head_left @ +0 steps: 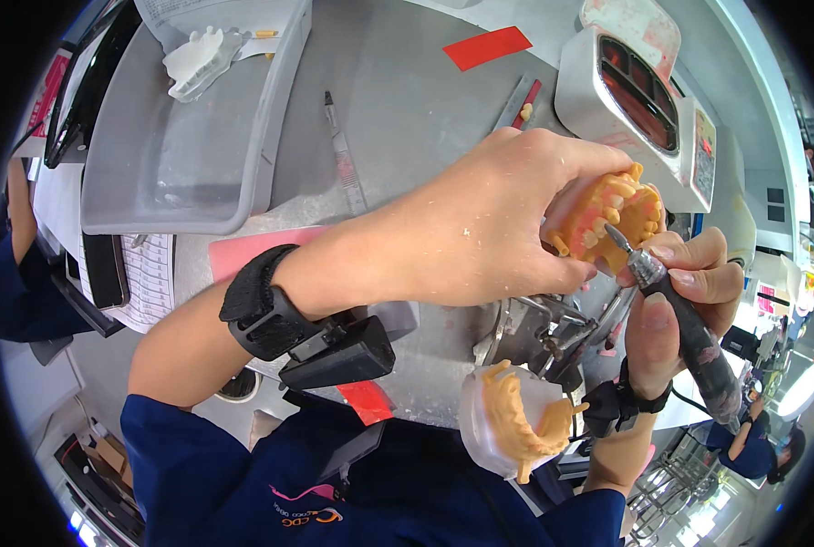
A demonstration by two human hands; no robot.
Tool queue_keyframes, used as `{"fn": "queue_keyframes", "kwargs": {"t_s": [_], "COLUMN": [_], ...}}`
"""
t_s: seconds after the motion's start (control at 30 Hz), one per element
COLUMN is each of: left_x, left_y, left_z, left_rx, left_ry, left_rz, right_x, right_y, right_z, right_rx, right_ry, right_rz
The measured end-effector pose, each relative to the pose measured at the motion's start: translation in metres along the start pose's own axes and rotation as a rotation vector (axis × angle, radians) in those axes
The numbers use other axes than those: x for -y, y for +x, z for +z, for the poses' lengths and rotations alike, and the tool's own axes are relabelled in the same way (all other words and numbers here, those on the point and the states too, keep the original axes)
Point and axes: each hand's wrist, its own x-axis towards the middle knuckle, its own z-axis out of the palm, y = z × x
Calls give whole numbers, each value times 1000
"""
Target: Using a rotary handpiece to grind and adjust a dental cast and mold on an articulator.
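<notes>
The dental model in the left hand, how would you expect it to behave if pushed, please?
The dental model is probably stiff, as its thick arch looks solid in the left hand. Its white teeth, set in pink material, might chip or loosen under a hard push. Its uneven outline suggests rocking rather than rolling.

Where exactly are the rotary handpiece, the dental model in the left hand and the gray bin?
Rotary handpiece [701, 354]: head view, middle of its dark body.
Dental model [598, 205]: head view, on its arch, beside the teeth.
Gray bin [165, 225]: head view, on its near rim.
</notes>
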Motion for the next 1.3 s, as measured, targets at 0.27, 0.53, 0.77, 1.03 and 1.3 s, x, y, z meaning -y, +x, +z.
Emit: {"fn": "queue_keyframes", "kwargs": {"t_s": [0.27,0.53,0.77,1.03,1.3], "left_x": [1,-1,-1,2,1], "left_y": [0,1,0,1,0], "left_z": [1,0,0,0,-1], "left_rx": [-6,-14,-14,0,-7], "left_ry": [-33,-4,-1,22,41], "left_rz": [0,-22,-17,29,23], "right_x": [3,3,2,-3,8], "right_y": [-2,-2,-4,-3,-2], "right_z": [2,0,0,-11,0], "right_rx": [0,19,12,85,0], "right_ry": [-43,-23,-11,-56,-6], "right_rz": [1,45,31,-48,9]}}
